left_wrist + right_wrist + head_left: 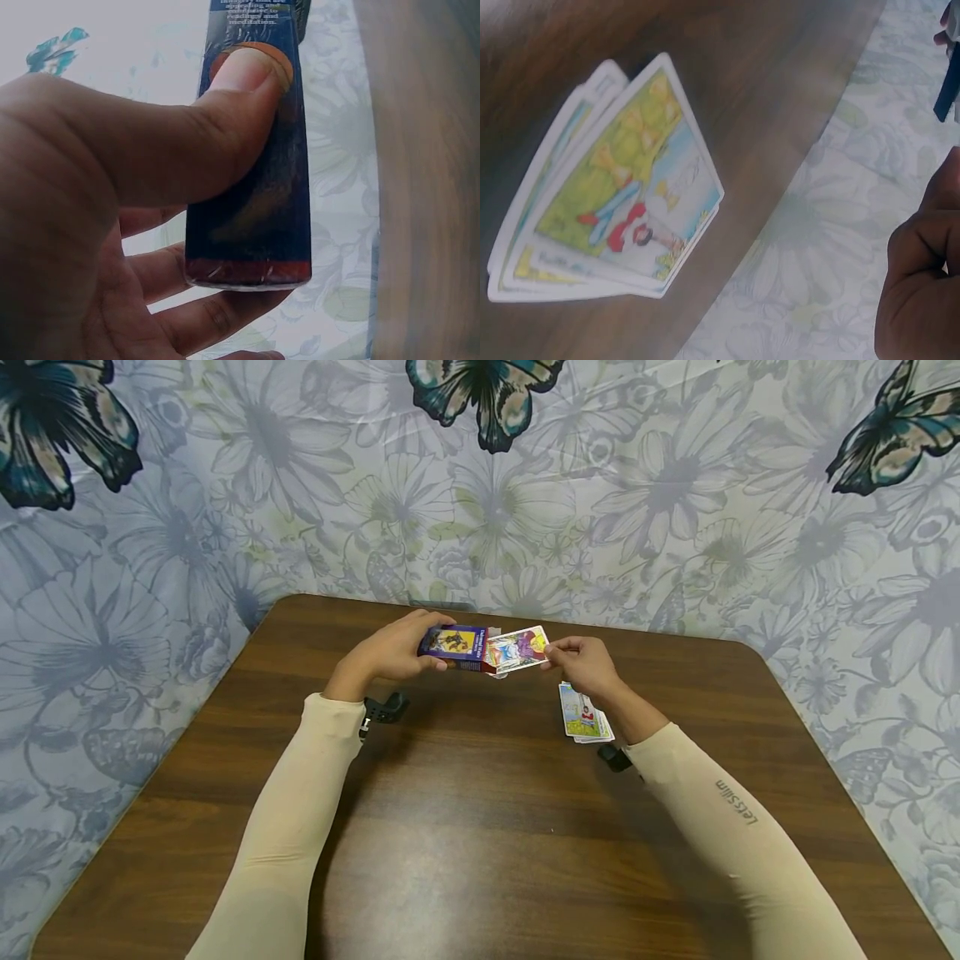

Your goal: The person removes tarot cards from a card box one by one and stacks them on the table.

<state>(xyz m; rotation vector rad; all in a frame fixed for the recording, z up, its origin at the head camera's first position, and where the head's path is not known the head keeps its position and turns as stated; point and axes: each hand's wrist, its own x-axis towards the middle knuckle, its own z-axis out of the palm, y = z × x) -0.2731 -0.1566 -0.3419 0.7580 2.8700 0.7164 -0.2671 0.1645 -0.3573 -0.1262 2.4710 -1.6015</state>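
Observation:
My left hand [396, 647] grips a small blue card box [453, 643] with a yellow picture on its face. In the left wrist view the thumb presses on the narrow side of the box [255, 225]. A colourful picture card [519, 648] sticks out of the box's right end at a slight tilt. The fingertips of my right hand [585, 665] pinch that card's outer edge. Below the right hand lies a loose pile of illustrated cards [581, 714]; the right wrist view shows the pile [630, 187] slightly fanned, picture side up.
The brown wooden table [465, 860] stretches around both arms. Behind its far edge hangs a floral backdrop [525, 527] with butterfly prints. Each wrist wears a black camera strap, and the left one [386, 707] sits close to the tabletop.

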